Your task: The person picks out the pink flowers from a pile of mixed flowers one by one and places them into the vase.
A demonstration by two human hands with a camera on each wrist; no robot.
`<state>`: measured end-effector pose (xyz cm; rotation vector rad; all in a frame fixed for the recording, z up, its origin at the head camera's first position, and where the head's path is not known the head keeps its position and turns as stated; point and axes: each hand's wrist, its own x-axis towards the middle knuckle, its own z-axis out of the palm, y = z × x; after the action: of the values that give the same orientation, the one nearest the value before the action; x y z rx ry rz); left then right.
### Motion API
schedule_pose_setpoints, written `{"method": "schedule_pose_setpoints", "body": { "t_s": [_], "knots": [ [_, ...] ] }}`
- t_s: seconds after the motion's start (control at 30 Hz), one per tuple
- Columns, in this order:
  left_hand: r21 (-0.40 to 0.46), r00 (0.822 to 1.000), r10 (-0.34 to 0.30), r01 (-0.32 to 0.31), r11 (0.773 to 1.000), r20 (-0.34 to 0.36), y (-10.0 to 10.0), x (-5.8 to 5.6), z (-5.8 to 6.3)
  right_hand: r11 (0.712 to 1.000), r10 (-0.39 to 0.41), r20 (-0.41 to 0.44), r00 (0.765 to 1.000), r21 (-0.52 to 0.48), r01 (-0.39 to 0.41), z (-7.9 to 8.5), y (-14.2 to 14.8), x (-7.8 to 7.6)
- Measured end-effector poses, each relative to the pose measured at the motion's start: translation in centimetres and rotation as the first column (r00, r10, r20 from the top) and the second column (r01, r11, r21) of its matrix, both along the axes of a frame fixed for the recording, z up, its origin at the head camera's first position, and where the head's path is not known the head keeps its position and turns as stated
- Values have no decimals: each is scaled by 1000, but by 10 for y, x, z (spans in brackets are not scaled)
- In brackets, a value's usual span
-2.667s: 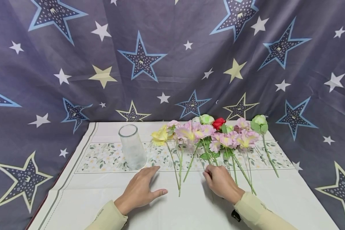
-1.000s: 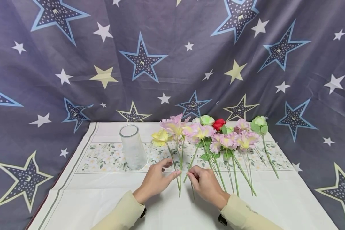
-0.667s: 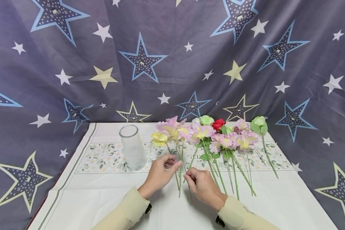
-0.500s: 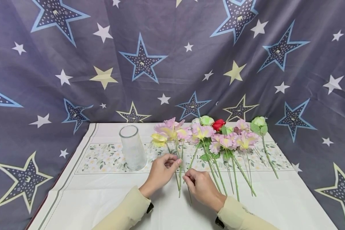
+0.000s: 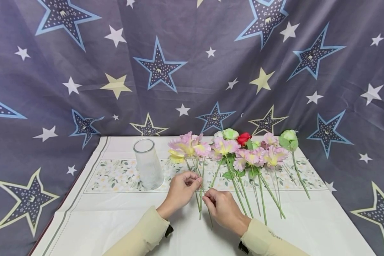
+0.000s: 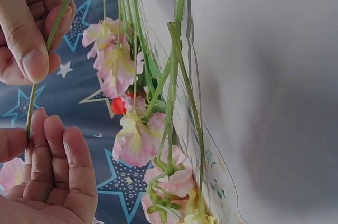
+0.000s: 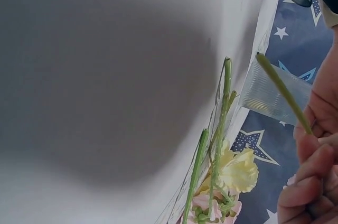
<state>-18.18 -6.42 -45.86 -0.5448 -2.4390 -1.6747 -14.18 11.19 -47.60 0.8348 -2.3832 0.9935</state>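
Observation:
A pink flower with a yellow centre (image 5: 186, 145) is held above the table by its thin green stem. My left hand (image 5: 180, 190) pinches the stem between thumb and fingers; in the left wrist view its other fingers (image 6: 76, 155) stay fairly straight. Lower on the stem (image 6: 55, 28), my right hand (image 5: 224, 206) pinches it with thumb and curled fingers. The stem's free end (image 7: 280, 89) sticks out past the right hand in the right wrist view. Behind the held bloom, a yellow flower (image 5: 176, 157) is partly hidden. A ribbed glass vase (image 5: 149, 169) stands upright left of my left hand.
Several pink flowers (image 5: 275, 155), a red rose (image 5: 244, 138) and green-white blooms (image 5: 230, 133) lie to the right, stems toward me. One green-white flower (image 5: 289, 135) lies apart at far right. A floral band crosses the white tablecloth (image 5: 99, 227); a starred curtain (image 5: 192, 64) hangs behind.
My right hand has come left from the flower pile with the pink flower. My left hand has moved from beside the vase onto its stem. The bloom has shifted left over the yellow flower.

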Motion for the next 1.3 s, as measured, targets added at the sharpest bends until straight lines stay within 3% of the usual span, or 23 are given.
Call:
{"method": "schedule_pose_setpoints", "body": {
  "t_s": [0.43, 0.57, 0.7, 1.03, 1.3],
  "knots": [
    [51, 1000, -5, 4, 999, 15, -2, 1, 3, 1000, -12, 30, 999, 5, 12, -1, 1, 0],
    [58, 1000, 5, -6, 998, 13, -5, 0, 3, 998, -58, 67, 996, 4, 58, -1, 5, 0],
    [58, 1000, 7, -7, 998, 7, -9, -1, 4, 992, -123, 33, 992, 15, 123, 0, 12, -2],
    [-11, 993, 48, -50, 999, -106, -16, -3, 8, 958, -282, -1, 960, 59, 281, -1, 32, -5],
    [-45, 985, 74, -82, 996, -155, -21, -5, 14, 953, -298, 10, 955, 70, 296, -4, 41, -6]
  ]
}}
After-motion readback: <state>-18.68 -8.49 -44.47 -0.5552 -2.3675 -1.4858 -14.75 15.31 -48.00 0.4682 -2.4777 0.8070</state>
